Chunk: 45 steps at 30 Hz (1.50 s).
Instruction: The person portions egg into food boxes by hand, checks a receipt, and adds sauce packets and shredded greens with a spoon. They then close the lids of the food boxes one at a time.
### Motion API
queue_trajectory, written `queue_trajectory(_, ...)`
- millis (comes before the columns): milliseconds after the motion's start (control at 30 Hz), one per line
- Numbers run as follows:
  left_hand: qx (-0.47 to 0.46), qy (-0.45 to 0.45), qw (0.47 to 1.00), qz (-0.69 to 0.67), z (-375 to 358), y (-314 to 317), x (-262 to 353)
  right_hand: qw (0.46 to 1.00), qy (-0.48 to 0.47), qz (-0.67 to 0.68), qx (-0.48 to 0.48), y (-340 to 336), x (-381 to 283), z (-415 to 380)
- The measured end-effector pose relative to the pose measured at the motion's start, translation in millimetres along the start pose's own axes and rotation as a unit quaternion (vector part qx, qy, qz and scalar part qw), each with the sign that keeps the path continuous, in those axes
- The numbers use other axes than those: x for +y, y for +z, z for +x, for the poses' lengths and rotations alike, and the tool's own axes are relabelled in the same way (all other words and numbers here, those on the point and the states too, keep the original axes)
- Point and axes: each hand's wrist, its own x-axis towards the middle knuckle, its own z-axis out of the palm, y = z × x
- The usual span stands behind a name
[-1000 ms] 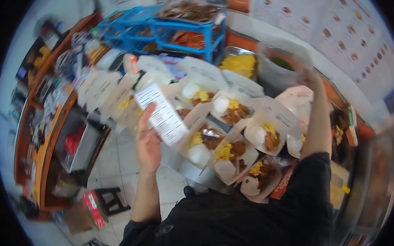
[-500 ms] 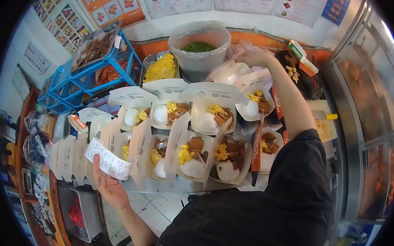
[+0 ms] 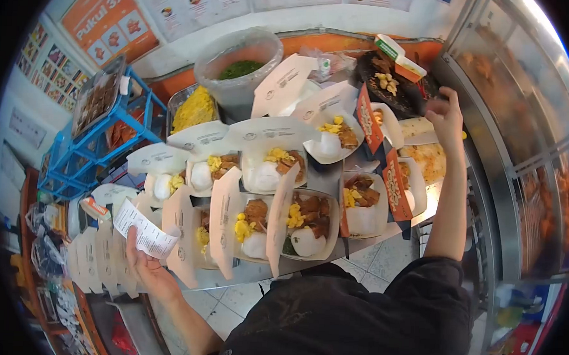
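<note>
Holding a printed paper slip (image 3: 146, 228), the person's left hand (image 3: 156, 276) grips it by its lower edge, one finger up against the paper. The slip is at the left of the counter, just in front of the raised flaps of the open food boxes (image 3: 224, 222). Its long axis slants from upper left to lower right: the upper-left end points towards a small orange-and-white box (image 3: 96, 208), and the other end curls. Its lines of print are too small to read. An orange poster (image 3: 110, 24) on the wall reads "Pukul 3x"; the white lettering on the orange cartons (image 3: 369, 121) is illegible. The right hand (image 3: 444, 118), fingers bent, is raised beside a dark bowl (image 3: 402, 109); blur prevents telling whether it grasps anything.
</note>
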Motion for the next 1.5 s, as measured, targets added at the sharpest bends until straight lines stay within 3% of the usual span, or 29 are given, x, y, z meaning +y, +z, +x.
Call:
queue_trajectory(33,-0.008,0.000,1.000,-0.003,1.3,8.9,-0.2,0.986,0.147,0.054,-0.059,-10.6,6.9,-4.9)
queue_trajectory(67,-0.037,-0.007,0.999,-0.017,1.6,19.3,0.8,0.986,0.148,0.053,-0.055,-18.2,11.6,-9.5)
queue_trajectory(133,-0.055,-0.012,0.998,-0.024,-0.1,36.1,4.0,0.940,0.204,-0.191,-0.193,-19.3,12.2,-15.5)
queue_trajectory(167,-0.102,-0.013,0.991,-0.089,-2.4,45.4,3.3,0.941,0.198,-0.186,-0.200,-16.0,24.3,-20.7)
queue_trajectory(233,-0.163,-0.010,0.978,-0.127,-8.5,61.8,-2.2,0.946,0.059,-0.202,-0.248,-1.1,65.2,-38.3)
queue_trajectory(267,-0.178,-0.006,0.979,-0.100,-9.9,70.7,-4.4,0.925,0.188,-0.097,-0.314,1.1,63.7,-38.4)
queue_trajectory(300,-0.194,-0.035,0.973,-0.119,-14.7,86.4,3.3,0.899,0.205,-0.067,-0.380,7.2,80.4,-37.7)
queue_trajectory(367,-0.223,-0.081,0.962,-0.138,-21.7,109.4,10.2,0.914,0.181,-0.034,-0.362,16.6,99.1,-49.5)
queue_trajectory(467,-0.261,-0.088,0.951,-0.142,-20.4,115.4,8.6,0.878,0.199,-0.041,-0.434,17.5,101.6,-50.1)
queue_trajectory(500,-0.300,-0.083,0.939,-0.146,-19.9,116.3,8.0,0.882,0.215,-0.021,-0.418,18.8,107.7,-54.3)
queue_trajectory(733,-0.257,-0.081,0.949,-0.162,-19.1,120.5,7.9,0.866,0.304,0.027,-0.396,31.5,125.2,-62.3)
queue_trajectory(1267,-0.255,-0.092,0.947,-0.176,-14.3,107.3,3.0,0.857,0.305,0.012,-0.416,38.7,128.0,-57.7)
queue_trajectory(1367,-0.256,-0.090,0.946,-0.177,-13.0,103.3,2.1,0.873,0.285,0.003,-0.396,34.1,119.2,-60.9)
queue_trajectory(1433,-0.251,-0.083,0.948,-0.176,-11.3,99.6,2.0,0.885,0.160,-0.238,-0.367,32.1,112.9,-58.1)
queue_trajectory(1500,-0.249,-0.085,0.942,-0.210,-10.7,93.7,2.8,0.902,0.166,-0.191,-0.350,19.5,80.4,-33.9)
